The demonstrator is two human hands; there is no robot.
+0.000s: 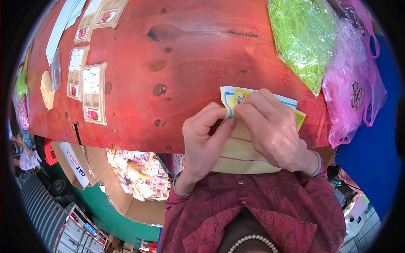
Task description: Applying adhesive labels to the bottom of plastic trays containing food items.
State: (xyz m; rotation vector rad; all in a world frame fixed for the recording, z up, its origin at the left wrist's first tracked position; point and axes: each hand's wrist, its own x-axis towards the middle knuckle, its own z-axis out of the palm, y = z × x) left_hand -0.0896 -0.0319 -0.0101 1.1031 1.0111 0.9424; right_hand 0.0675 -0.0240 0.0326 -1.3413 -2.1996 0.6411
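Observation:
Near the table's front edge, my left hand (203, 137) pinches the left edge of some pale yellow printed sheets (247, 156) between thumb and fingers. My right hand (272, 128) is closed on the same sheets close to that corner, its fingers curled, with the fingertips of both hands almost meeting. White and blue bordered layers show at the sheets' far edge, along with a bright yellow one bearing a barcode. The near part, crossed by pinkish lines, hangs down against my shirt. What lies directly under my right fingers is hidden.
Several small clear trays (93, 93) with white pieces and strawberry pictures lie at the left of the red table (190, 55). A bag of green strips (301, 38) and a pink plastic bag (348, 92) lie at right. Below left, an open carton (122, 198) holds many small packs.

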